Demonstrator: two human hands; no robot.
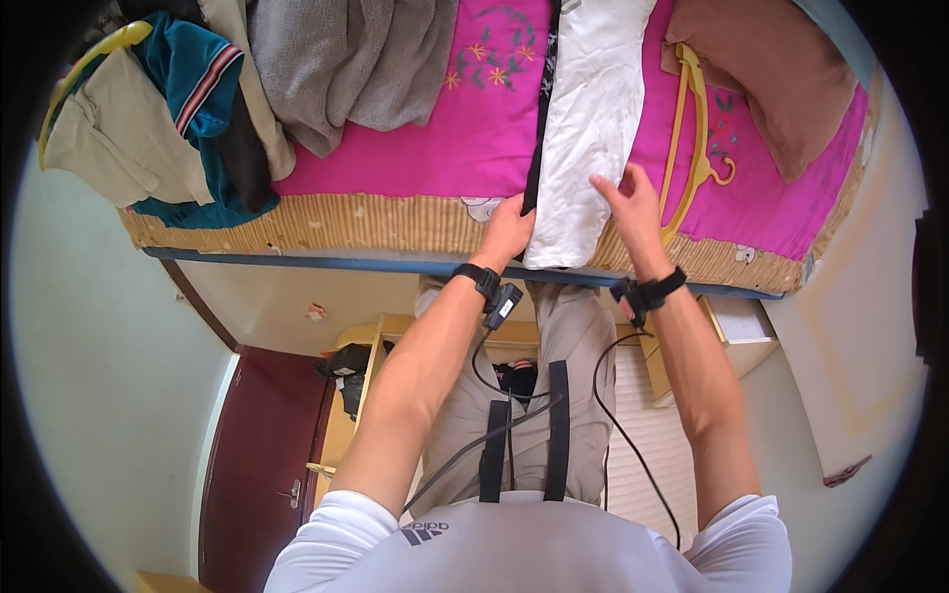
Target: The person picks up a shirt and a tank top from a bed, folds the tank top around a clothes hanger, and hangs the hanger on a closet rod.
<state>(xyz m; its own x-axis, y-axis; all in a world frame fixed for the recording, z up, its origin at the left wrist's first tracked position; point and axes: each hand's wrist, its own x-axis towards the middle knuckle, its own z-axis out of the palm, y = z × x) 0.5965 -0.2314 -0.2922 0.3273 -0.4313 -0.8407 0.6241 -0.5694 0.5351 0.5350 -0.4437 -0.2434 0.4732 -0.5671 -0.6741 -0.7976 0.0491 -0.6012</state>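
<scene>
A long, narrow folded garment [586, 141], white with a black patterned strip along its left side, lies across the bed towards me. Its lower end reaches the bed's front edge. At its lower left my left hand [510, 230] grips the black edge, with the fingertips partly hidden by the cloth. My right hand [636, 207] is over the garment's right edge, thumb and forefinger spread apart. The thumb tip is at the white cloth; I cannot tell whether it touches. To the right of that hand lies a yellow plastic clothes hanger [699, 141].
A magenta embroidered sheet [415, 163] covers the bed. A grey fleecy blanket [356, 67] and a heap of clothes [133, 141] with another yellow hanger [111, 41] lie left. A brown pillow [771, 74] is at right. Cables [615, 415] run from my wrist straps.
</scene>
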